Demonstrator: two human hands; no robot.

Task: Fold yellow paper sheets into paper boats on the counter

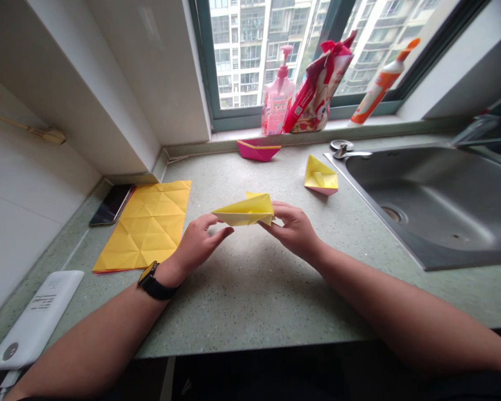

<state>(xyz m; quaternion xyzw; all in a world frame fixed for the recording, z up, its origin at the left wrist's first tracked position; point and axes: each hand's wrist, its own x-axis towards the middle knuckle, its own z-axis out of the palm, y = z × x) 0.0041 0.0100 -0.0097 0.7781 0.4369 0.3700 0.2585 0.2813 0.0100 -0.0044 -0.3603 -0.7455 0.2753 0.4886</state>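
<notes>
Both my hands hold a folded yellow paper shape (246, 210) just above the speckled countertop (250, 301). My left hand (198, 245), with a black watch on its wrist, pinches the shape's left tip between thumb and fingers. My right hand (294, 229) is closed on its right end. A creased yellow sheet (148, 223) lies flat to the left. A finished yellow paper boat (320, 176) and a pink one (258, 150) sit farther back.
A steel sink (438, 200) fills the right side. On the window sill stand a pink pump bottle (278, 100), a red bag (317, 89) and an orange-capped bottle (379, 83). A black phone (111, 204) and a white power bank (37, 320) lie at the left.
</notes>
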